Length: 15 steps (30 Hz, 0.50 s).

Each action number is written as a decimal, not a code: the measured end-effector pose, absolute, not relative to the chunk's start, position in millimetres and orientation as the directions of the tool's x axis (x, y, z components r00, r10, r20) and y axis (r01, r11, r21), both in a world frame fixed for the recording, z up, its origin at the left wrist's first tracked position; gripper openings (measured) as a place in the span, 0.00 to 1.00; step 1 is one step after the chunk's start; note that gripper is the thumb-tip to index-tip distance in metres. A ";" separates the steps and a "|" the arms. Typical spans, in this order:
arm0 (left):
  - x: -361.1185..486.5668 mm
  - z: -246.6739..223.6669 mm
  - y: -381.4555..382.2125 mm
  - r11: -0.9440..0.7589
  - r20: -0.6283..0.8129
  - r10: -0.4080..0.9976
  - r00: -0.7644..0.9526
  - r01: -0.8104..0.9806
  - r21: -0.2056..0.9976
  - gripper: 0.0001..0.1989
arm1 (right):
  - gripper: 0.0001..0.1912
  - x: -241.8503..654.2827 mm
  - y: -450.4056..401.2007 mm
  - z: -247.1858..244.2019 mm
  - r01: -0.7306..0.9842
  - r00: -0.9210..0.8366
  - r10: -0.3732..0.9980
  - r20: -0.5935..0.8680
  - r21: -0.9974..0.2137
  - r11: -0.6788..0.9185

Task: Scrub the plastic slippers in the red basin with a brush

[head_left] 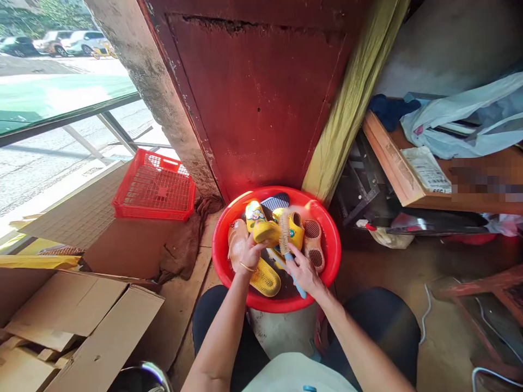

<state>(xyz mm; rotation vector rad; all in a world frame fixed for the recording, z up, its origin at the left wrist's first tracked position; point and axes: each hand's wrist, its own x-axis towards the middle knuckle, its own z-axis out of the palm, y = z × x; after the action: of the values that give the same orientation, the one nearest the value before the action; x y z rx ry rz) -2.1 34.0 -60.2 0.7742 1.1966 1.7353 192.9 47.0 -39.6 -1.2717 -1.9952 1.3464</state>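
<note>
My left hand grips a yellow slipper above a round red basin. My right hand is closed round the blue handle of a brush, whose pale bristles are upright beside the slipper's right end. In the basin, a yellow slipper with a cartoon figure sits at the back left, and another yellow shoe lies behind the brush. A yellow sole faces up at the front. Brown footwear is at the right, a pinkish-tan shoe at the left, a dark striped sole at the back.
A red crate stands left of the basin, with a brown cloth near it. Cardboard boxes fill the lower left. Behind the basin rises a red door. At the right are a wooden drawer and a stool.
</note>
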 end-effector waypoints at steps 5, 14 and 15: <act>-12.8 -62.9 17.5 -0.006 -0.041 0.974 -0.224 -0.205 0.979 0.30 | 0.34 214.8 56.4 -55.7 0.462 -0.497 0.798 -0.340 -0.883 -0.089; -32.0 -72.0 -13.2 0.120 -0.183 0.966 -0.185 -0.307 0.944 0.28 | 0.29 207.4 38.0 -40.0 0.493 -0.624 0.780 -0.052 -0.801 0.340; -30.6 -74.4 -11.3 0.118 -0.202 0.959 -0.199 -0.368 0.922 0.27 | 0.29 202.4 30.6 -39.6 0.459 -0.662 0.748 0.032 -0.773 0.439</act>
<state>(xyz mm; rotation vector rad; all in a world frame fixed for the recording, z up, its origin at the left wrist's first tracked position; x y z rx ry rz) -30.6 -11.3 -74.4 0.7005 1.1720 1.4008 202.4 30.6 -39.6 -1.0263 -2.3257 1.0797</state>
